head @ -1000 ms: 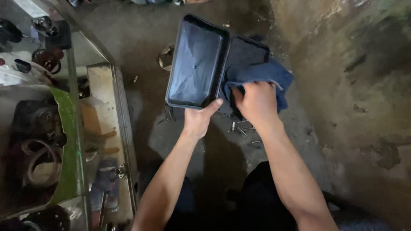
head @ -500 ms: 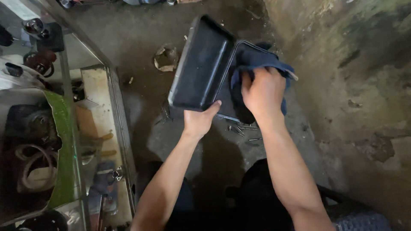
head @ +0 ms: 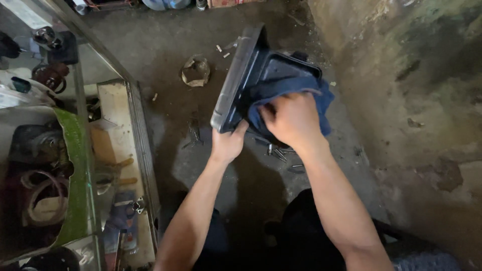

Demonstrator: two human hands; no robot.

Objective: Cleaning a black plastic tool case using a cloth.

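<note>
Left hand [head: 228, 143] is clamped on the bottom edge of a dark tray [head: 236, 80], tilted up nearly on its side out in front of both hands. Right hand [head: 291, 120] is balled up around a blue rag [head: 314, 95], pressed into the tray's inside. The tray looks stiff and pretty light, probably a bit slick, so the rim seems the best place to grab. The rag's soft and floppy. Loose screws [head: 278, 150] lie on the concrete floor [head: 170, 40] just below the right hand, glass cabinet [head: 143, 150] off left.
</note>
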